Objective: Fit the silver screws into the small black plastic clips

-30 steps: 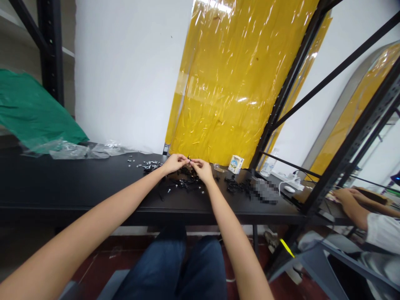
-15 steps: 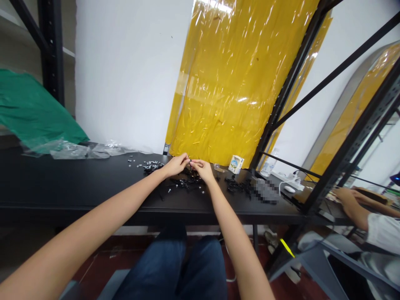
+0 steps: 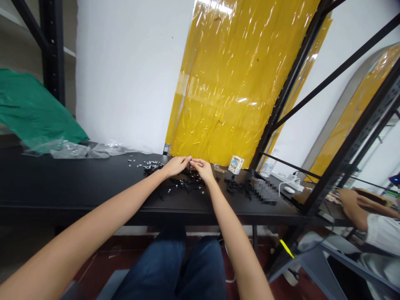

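Over the black table (image 3: 93,183), my left hand (image 3: 176,166) and my right hand (image 3: 202,168) meet fingertip to fingertip. Both are closed in a pinch on a small dark part, too small and too covered by the fingers to name. Below them lies a loose heap of small black parts (image 3: 187,183) mixed with bits of metal. Silver screws (image 3: 152,164) are scattered to the left of my left hand, by more black pieces. A single screw (image 3: 169,191) lies nearer the front edge. Another group of black parts (image 3: 233,185) sits right of my right hand.
At the back right stand a small white box (image 3: 236,165) and a clear bottle (image 3: 269,164), near a white power strip (image 3: 290,181). Plastic bags (image 3: 78,150) and green cloth (image 3: 34,108) lie left. Beyond the black post (image 3: 334,154), a co-worker's hand (image 3: 348,198) shows.
My left fingers have shifted slightly, and the dark part between the fingertips shows less. Both hands stay together in the same place. The co-worker's hands have moved a little.
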